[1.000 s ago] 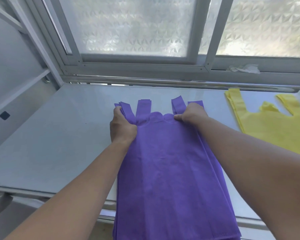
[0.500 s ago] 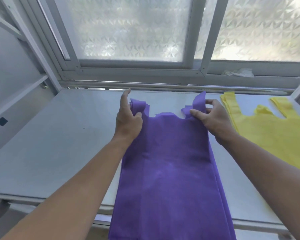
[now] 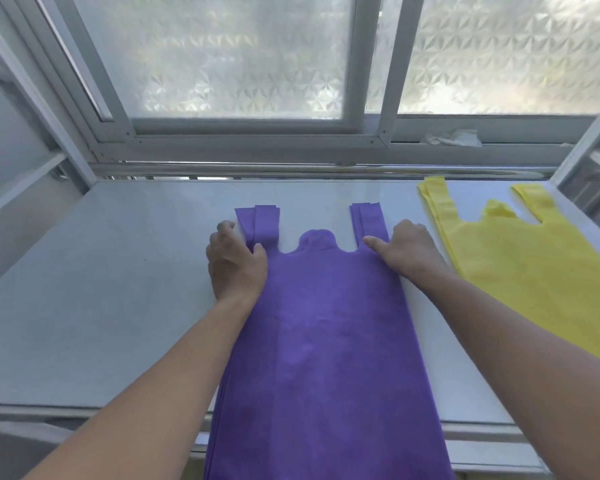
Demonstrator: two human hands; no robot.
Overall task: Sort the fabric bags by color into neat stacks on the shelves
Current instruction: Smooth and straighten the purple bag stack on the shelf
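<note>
A stack of purple fabric bags [image 3: 326,341] lies flat on the grey shelf [image 3: 101,289], handle strips pointing at the window, lower end hanging over the front edge. My left hand [image 3: 236,265] grips the stack's upper left corner, thumb on top, fingers curled at the side edge below the left handles. At the upper right corner my right hand [image 3: 409,254] grips the stack the same way, with its thumb lying on the fabric. A stack of yellow bags [image 3: 534,271] lies on the same shelf to the right, apart from the purple one.
A frosted sliding window [image 3: 239,57] closes off the back of the shelf. A crumpled bit of white plastic [image 3: 454,137] sits on the sill. Metal rack uprights [image 3: 66,133] stand at the left and right ends. Bare shelf surface stretches to the left of the purple stack.
The splayed purple handles are now lined up into two tidy pairs. Both hands have slid from the handles down to the stack's upper corners, and the stack lies flat.
</note>
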